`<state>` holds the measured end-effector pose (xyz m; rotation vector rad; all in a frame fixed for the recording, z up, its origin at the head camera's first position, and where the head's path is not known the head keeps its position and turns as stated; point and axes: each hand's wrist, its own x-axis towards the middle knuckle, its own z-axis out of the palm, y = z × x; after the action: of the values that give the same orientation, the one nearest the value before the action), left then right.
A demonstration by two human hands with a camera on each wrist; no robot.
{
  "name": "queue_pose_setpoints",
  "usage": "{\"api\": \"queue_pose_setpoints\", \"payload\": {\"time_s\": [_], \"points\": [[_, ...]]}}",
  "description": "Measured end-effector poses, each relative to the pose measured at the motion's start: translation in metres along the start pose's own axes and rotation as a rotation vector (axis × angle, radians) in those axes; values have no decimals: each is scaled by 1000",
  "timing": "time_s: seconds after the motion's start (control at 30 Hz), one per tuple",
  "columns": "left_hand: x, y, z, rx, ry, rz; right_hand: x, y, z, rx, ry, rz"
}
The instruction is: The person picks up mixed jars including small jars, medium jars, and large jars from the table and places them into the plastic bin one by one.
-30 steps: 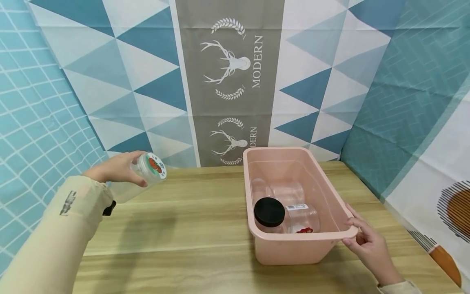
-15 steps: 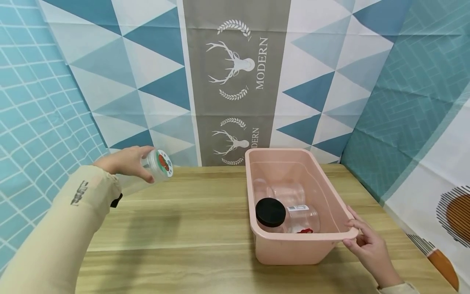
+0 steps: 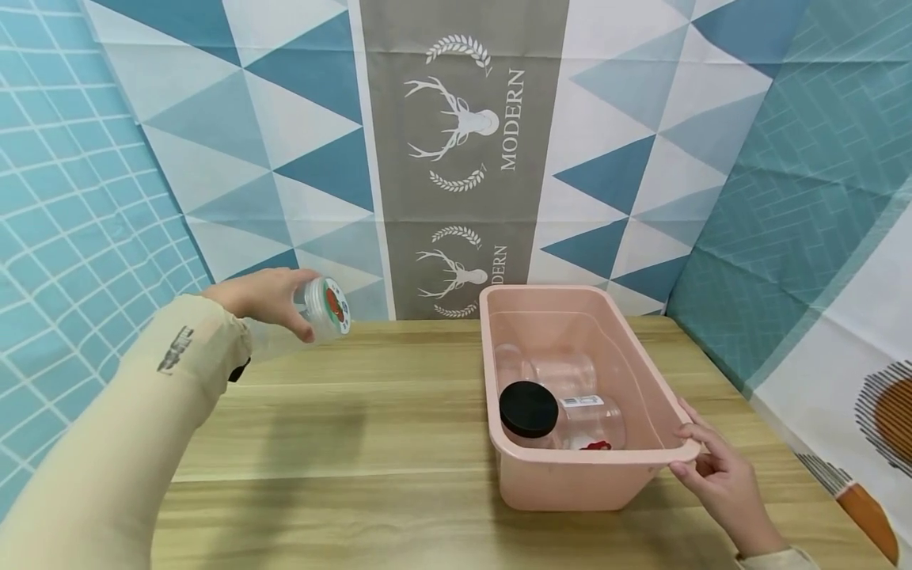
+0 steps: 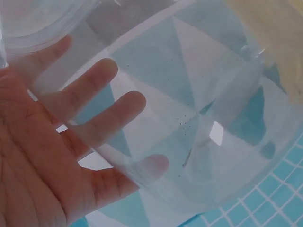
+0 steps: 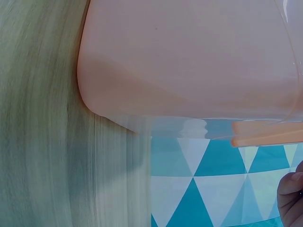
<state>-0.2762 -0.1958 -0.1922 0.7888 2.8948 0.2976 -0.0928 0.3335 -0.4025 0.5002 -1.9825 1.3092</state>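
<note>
My left hand (image 3: 260,297) grips a large clear plastic jar (image 3: 313,309) near its neck. The jar lies tilted in the air over the left of the table, its lid with a red-and-green picture label facing right. In the left wrist view, fingers (image 4: 94,87) show through the transparent jar wall (image 4: 161,109). At the near right corner of a pink plastic bin (image 3: 570,483), my right hand (image 3: 727,483) pinches the rim. Only part of that hand (image 5: 291,191) shows at the edge of the right wrist view, beside the bin's side (image 5: 189,61).
Inside the bin, a jar with a black lid (image 3: 529,410) stands near the front left. Several clear jars lie around it, one with a white label (image 3: 583,401). The wood-grain table (image 3: 399,412) backs onto patterned cloth (image 3: 463,119), with more cloth on both sides.
My left hand has carried the jar to the right and slightly upward. The right hand keeps its hold on the rim, and the jars in the bin have stayed put.
</note>
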Motion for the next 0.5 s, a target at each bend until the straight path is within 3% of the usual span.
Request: {"api": "queue_pose_setpoints", "payload": {"time_s": [0.2,0.33,0.5], "points": [[8,12,-4,-22,-58,11,-1,0,2,-19,8,17],[15,19,-5,-10,-63,41,0,-1,2,-43,15,30],[18,40,-7,14,-80,42,0,-1,1,-64,21,41]]}}
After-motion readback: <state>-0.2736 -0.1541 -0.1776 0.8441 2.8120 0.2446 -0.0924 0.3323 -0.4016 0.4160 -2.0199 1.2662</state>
